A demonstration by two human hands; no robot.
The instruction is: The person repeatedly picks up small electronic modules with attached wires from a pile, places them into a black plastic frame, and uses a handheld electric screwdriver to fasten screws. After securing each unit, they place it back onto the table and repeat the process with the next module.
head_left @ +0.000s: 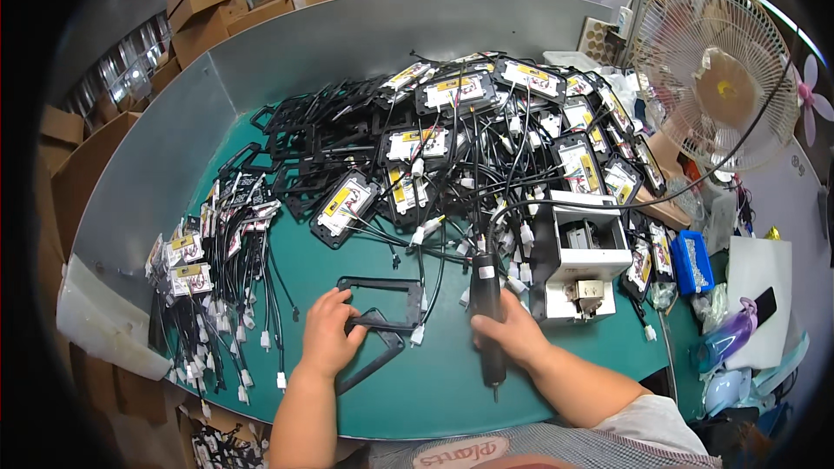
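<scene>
A black electric screwdriver is gripped in my right hand. It stands nearly upright, bit down, over the green worktop. At its left, my left hand has its fingers and thumb closed at the left side of a black plastic frame. A second black frame lies below it, slanted and partly covered by the first. White connectors on black cables touch the first frame's right side.
Black modules with white-and-yellow faces and cables are heaped at the back. Another bundle lies left. A white fixture, a blue bin of small parts and a fan stand right. A curved grey wall rings the worktop.
</scene>
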